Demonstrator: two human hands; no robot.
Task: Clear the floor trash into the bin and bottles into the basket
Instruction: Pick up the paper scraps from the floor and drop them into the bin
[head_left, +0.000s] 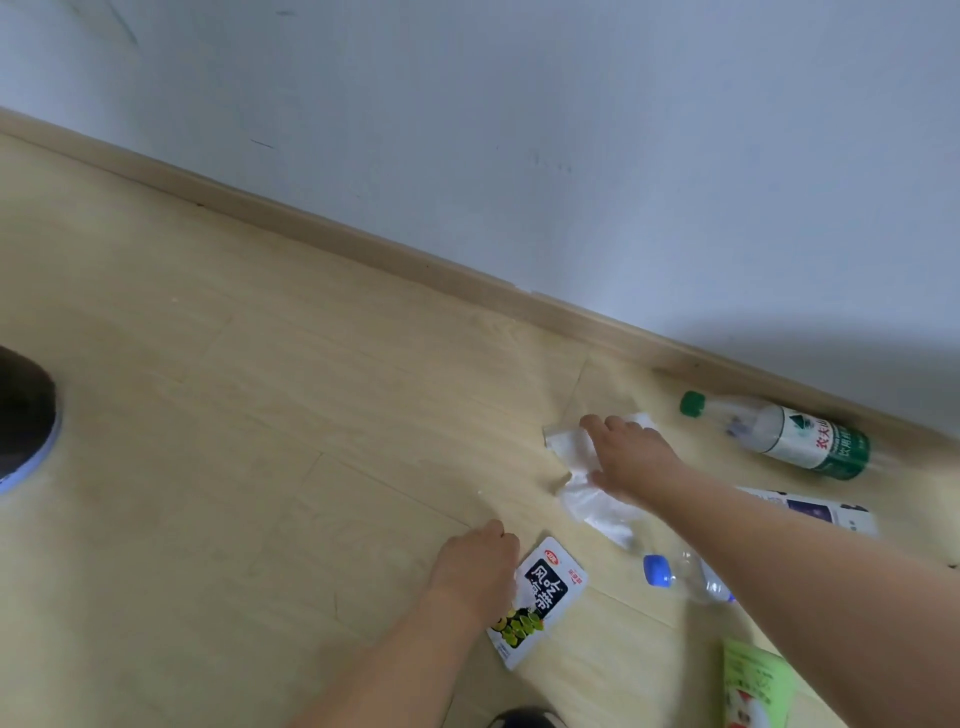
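My left hand (478, 566) is curled, knuckles up, over the left edge of a white and black snack packet (545, 597) lying flat on the wood floor. My right hand (631, 457) rests on a crumpled white tissue (587, 499), fingers spread, thumb on its lower part. A clear bottle with a green cap and green label (789, 436) lies on its side by the skirting board, right of that hand. A clear bottle with a blue cap (680, 574) lies under my right forearm. The dark bin with a blue rim (26, 415) shows at the left edge. No basket is in view.
A printed white wrapper (826, 512) lies right of my forearm. A light green packet (753, 686) lies at the bottom right. A dark shoe tip (519, 719) shows at the bottom edge. The white wall and skirting board (363, 249) run diagonally behind the litter.
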